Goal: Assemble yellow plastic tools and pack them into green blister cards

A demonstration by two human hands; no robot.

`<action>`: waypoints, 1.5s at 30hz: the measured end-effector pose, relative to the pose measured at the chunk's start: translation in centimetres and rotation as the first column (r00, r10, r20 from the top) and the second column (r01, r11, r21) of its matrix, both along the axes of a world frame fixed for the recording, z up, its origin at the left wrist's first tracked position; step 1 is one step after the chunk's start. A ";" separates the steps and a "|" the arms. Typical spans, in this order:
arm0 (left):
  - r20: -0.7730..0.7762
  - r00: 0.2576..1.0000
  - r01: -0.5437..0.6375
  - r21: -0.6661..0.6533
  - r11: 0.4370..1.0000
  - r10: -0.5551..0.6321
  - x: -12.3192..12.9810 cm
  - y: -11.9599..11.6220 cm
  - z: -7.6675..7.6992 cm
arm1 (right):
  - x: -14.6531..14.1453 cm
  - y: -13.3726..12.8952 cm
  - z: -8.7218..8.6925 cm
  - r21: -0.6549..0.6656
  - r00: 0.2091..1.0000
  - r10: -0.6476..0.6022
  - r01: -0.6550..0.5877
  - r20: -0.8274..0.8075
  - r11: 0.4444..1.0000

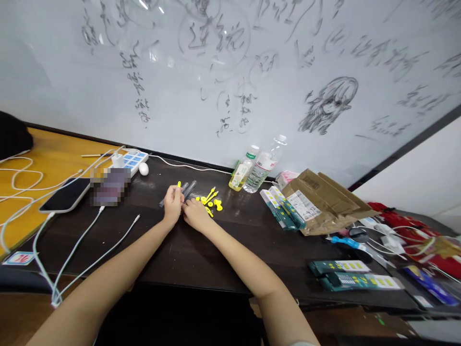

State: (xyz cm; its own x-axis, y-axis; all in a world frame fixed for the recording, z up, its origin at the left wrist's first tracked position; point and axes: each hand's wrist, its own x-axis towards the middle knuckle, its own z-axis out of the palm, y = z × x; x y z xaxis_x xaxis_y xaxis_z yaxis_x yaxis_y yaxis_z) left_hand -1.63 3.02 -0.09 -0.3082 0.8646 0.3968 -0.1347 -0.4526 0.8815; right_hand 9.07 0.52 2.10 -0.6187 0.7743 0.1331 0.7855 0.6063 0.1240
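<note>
While both forearms reach over the dark table (pixel 201 254), the left hand (pixel 173 204) is closed on a clear tube (pixel 184 188) with a yellow cap, and the right hand (pixel 194 214) rests curled beside it, grip unclear. Just beyond lie yellow parts (pixel 212 199); farther back, two bottles (pixel 252 170) stand against the whiteboard (pixel 230 72).

Scribbled whiteboard (pixel 230 72) wall behind dark desk (pixel 201 250).

Small yellow plastic pieces (pixel 212 201) scattered on dark desk; clear tubes (pixel 187 188) alongside.
</note>
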 end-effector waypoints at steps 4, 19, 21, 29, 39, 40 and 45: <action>-0.006 1.000 0.021 -0.005 1.000 -0.021 0.2 -0.2 0.1 | 0.0 -0.6 0.3 -0.018 1.000 -0.019 0.020 0.024 1.000; -0.062 0.998 0.006 0.009 1.000 -0.006 0.3 -0.2 -0.3 | 0.3 -1.4 0.0 -0.046 0.998 -0.063 0.063 0.000 0.997; -0.068 0.998 0.003 0.005 1.000 -0.003 0.3 -0.2 -0.3 | 0.3 -1.3 -0.1 -0.055 0.998 -0.066 0.066 -0.010 0.996; -0.047 0.999 0.027 0.008 1.000 -0.027 0.3 -0.1 -0.4 | 0.5 -1.0 -0.1 -0.085 0.997 -0.077 0.075 -0.024 0.994; -0.063 0.998 0.026 0.009 1.000 -0.025 0.4 -0.3 -0.2 | 1.0 -0.8 0.2 -0.059 0.997 0.056 -0.053 0.051 0.997; -0.059 0.998 0.028 0.006 1.000 -0.028 0.4 -0.3 -0.1 | 0.9 -0.7 0.3 -0.072 0.996 0.063 -0.059 0.063 0.996; -0.043 0.999 -0.005 0.051 0.999 0.007 0.2 -0.3 0.0 | 0.7 -0.7 0.5 -0.093 0.994 0.090 -0.084 0.060 0.992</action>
